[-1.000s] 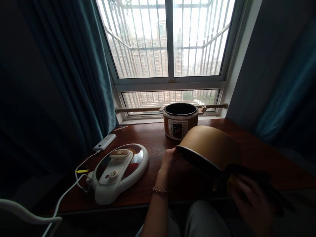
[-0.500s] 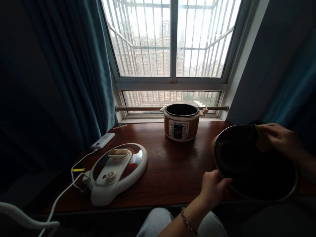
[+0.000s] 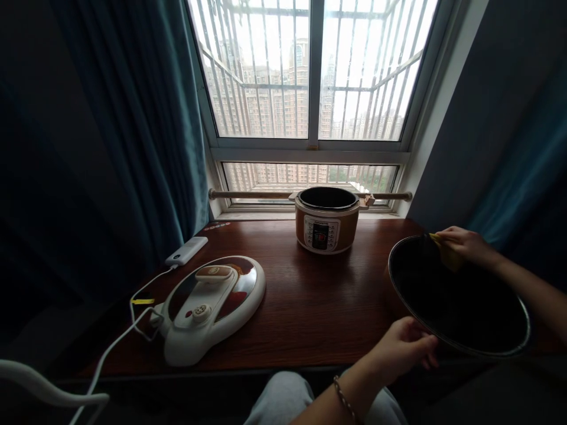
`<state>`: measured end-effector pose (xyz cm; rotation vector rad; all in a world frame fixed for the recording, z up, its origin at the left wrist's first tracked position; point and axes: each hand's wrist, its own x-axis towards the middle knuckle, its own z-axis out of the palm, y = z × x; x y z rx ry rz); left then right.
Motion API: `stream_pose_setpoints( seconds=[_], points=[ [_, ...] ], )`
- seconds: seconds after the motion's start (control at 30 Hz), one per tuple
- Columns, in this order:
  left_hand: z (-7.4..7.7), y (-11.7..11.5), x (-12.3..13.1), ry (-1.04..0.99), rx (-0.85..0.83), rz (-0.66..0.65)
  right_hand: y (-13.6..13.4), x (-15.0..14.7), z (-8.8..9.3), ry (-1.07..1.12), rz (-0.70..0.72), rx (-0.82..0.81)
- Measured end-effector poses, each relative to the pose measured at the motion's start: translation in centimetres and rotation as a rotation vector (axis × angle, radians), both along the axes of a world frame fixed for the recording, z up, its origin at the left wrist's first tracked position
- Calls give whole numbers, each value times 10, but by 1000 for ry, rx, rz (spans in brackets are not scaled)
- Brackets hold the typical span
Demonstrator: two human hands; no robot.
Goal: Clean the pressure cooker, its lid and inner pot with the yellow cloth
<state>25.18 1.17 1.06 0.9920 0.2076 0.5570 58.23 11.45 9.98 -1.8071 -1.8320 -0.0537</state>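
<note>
A large black inner pot (image 3: 465, 319) is tilted toward me at the right of the table. At its near-left rim is my left hand (image 3: 405, 348), a braided bracelet on the wrist. The thumb lies along the rim, and the other fingers curl below it, partly hidden. My right hand (image 3: 467, 245) is closed on a yellow cloth (image 3: 450, 257) at the far rim, with the cloth hanging over the pot's dark inside. By the window stands a brown and white electric pressure cooker base (image 3: 326, 227), its top uncovered.
A white cooker lid (image 3: 239, 316) with a brown handle lies on the left of the wooden table (image 3: 287, 319). Behind it are a white power bank (image 3: 186, 252) and a white cable (image 3: 108, 352). A rod (image 3: 257, 195) crosses below the window; blue curtains (image 3: 177, 147) hang at the sides.
My left hand has shifted right and slightly down along the rim. The pot's tilt has changed a little, and my right hand with the cloth has moved slightly left.
</note>
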Motion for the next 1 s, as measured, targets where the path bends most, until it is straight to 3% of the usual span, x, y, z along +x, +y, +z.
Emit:
stream_pose_setpoints(
  seconds=[0.27, 0.4, 0.8, 1.0],
  points=[
    [1, 5, -1, -155, -226, -39, 33, 24, -26, 69, -134, -87],
    [4, 6, 0, -192, -302, -63, 43, 33, -37, 74, -135, -131],
    [-3, 11, 4, -231, -342, -206, 45, 46, -52, 103, -147, -176],
    [-14, 13, 10, -213, -259, -320, 44, 44, -53, 193, -128, -155]
  ],
)
